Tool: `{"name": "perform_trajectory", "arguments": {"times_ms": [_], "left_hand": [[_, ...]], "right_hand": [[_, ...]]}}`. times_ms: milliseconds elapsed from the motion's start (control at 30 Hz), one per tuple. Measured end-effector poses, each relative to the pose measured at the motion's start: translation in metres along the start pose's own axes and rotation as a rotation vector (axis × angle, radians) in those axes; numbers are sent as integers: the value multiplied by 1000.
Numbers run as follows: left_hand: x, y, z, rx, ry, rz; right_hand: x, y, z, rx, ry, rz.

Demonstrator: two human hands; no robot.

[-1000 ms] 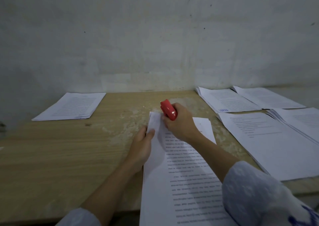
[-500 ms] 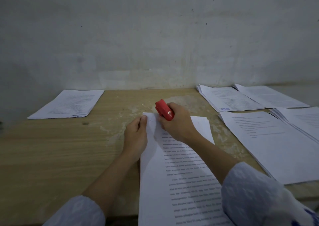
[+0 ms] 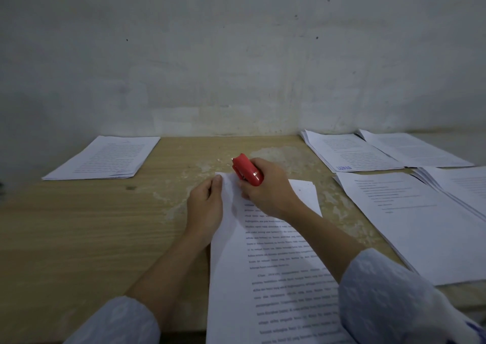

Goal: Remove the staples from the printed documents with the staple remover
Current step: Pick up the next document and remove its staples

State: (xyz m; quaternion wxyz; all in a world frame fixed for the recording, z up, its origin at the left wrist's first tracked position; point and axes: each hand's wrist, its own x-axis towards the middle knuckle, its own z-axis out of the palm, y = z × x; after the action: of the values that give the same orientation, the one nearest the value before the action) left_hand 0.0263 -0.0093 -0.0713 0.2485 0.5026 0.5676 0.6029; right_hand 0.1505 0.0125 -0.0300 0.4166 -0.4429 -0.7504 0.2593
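Red plastic staple remover (image 3: 247,169) on smooth paper (image 3: 276,264).

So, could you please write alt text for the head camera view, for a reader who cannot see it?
A person's right hand grips a red staple remover at the top left corner of a printed document on a wooden table, while the left hand holds that corner. More printed stacks lie at the far left and along the right, before a pale wall.
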Motion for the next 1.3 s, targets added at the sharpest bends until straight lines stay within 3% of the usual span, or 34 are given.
{"name": "perform_trajectory", "arguments": {"times_ms": [333, 467, 600, 700, 833, 1067, 1300], "left_hand": [[-3, -5, -7, -45, -114, 32], [5, -18, -10, 65, 21, 44], [8, -25, -5, 145, 112, 84], [7, -25, -3, 181, 118, 143], [6, -26, -2, 197, 104, 229], [7, -22, -1, 170, 71, 328], [6, -19, 4, 170, 95, 336]], "right_hand": [[9, 6, 5, -82, 50, 20], [12, 7, 15, -73, 1, 54], [20, -1, 14, 334, 58, 223], [35, -6, 11, 634, 200, 339], [52, -12, 13, 870, 307, 346], [53, -6, 30, 644, 243, 181], [59, 1, 35, 532, 335, 135]]}}
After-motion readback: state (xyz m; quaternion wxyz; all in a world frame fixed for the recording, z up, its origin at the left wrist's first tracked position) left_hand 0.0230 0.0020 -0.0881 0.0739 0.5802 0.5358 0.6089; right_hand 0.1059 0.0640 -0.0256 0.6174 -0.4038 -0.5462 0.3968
